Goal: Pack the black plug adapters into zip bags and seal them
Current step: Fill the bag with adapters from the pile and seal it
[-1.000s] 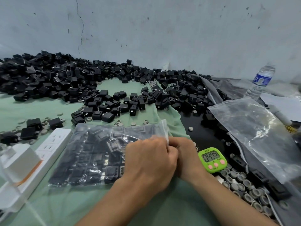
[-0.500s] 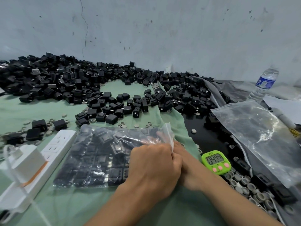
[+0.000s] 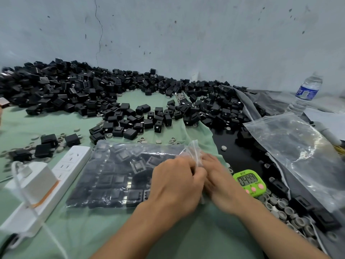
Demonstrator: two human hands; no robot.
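A clear zip bag [image 3: 115,174] packed with rows of black plug adapters lies flat on the green cloth [image 3: 112,234] in front of me. My left hand [image 3: 175,186] and my right hand [image 3: 216,176] meet at the bag's right edge, and both pinch its raised zip strip [image 3: 195,152]. A big heap of loose black adapters [image 3: 93,94] stretches along the back of the table, with a smaller scatter [image 3: 141,120] nearer the bag.
A white power strip [image 3: 46,186] with a white charger plugged in lies left of the bag. A green timer [image 3: 249,182] sits right of my hands. Further right are an empty clear bag [image 3: 298,152], grey rings [image 3: 280,206] and a water bottle [image 3: 304,94].
My hands have shifted slightly along the bag's right edge while still pinching the zip strip. The timer has gone from 04:45 to 04:44. The view has tilted down a little.
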